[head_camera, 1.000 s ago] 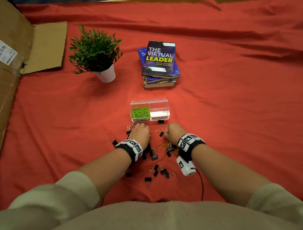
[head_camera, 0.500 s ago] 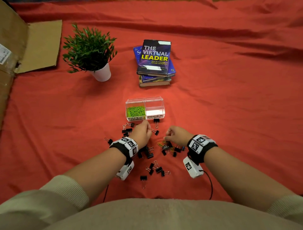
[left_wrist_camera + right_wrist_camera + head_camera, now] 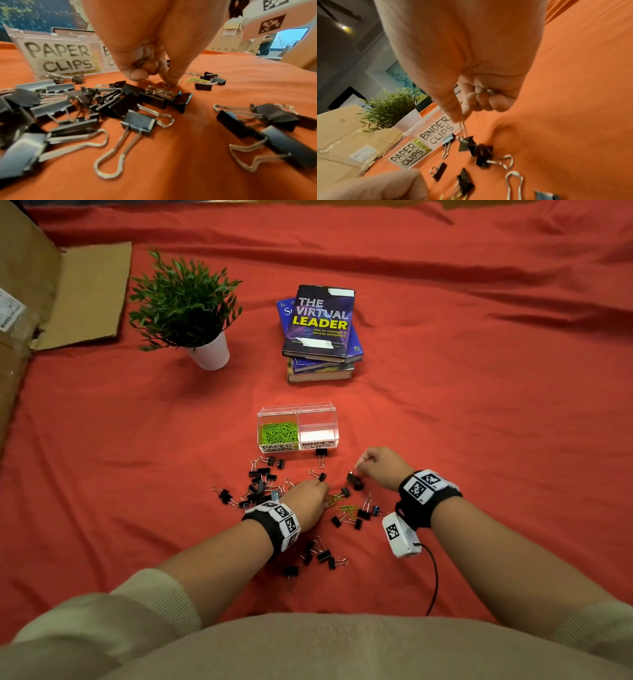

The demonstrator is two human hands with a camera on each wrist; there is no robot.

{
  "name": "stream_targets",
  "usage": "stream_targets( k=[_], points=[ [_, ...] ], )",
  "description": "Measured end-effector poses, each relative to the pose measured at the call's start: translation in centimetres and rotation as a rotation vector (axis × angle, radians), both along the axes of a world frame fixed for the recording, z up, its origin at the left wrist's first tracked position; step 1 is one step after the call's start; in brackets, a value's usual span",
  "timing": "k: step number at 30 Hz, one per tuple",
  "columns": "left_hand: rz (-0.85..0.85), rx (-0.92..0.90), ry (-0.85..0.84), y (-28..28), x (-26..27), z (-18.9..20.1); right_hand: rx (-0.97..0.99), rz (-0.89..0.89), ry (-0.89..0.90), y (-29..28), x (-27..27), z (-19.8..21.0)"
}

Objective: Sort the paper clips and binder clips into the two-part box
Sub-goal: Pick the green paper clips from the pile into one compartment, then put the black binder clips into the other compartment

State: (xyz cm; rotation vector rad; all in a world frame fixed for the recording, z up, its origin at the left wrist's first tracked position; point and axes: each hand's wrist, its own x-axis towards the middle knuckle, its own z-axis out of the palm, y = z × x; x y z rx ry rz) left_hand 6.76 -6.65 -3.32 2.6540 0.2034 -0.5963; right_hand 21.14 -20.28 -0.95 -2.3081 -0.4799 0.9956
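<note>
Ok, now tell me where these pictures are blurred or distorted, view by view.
Head view: sharp in the middle, the red cloth bending at the edges from the wide lens. Left wrist view: the nearest binder clips smear, the paper clips label reads clearly. Right wrist view: steeply tilted, the left hand a soft blur, the dangling binder clip slightly streaked.

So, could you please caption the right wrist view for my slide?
Right hand lifts a black binder clip by its wire handles, near the labelled two-part box.

Clear glossy plastic two-part box (image 3: 297,409) with paper labels. Matt black metal binder clips (image 3: 137,121), shiny wire handles. Soft matt red cloth (image 3: 479,405).
</note>
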Motion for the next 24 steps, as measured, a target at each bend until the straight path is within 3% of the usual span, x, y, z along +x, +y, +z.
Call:
stream_targets(
  k=[4,11,14,18,24],
  points=[
    [0.092,-0.098,-0.003,0.0,-0.1,0.3,-0.037,-0.047,-0.138,-0.3,0.2,-0.3],
    [0.446,-0.369,-0.045,0.3,0.4,1.1,-0.076,0.386,-0.253,-0.5,-3.3,-1.5],
    [0.541,-0.454,-0.035,0.4,0.7,1.3,-0.126,0.456,-0.269,-0.1,-3.8,-2.1],
    [0.638,-0.512,0.010,0.7,0.9,1.4,-0.112,0.394,-0.223,-0.4,-3.3,-2.1],
    [0.695,-0.591,0.057,0.6,0.9,0.6,-0.066,0.156,-0.242,-1.4,-1.8,-1.4]
  ],
)
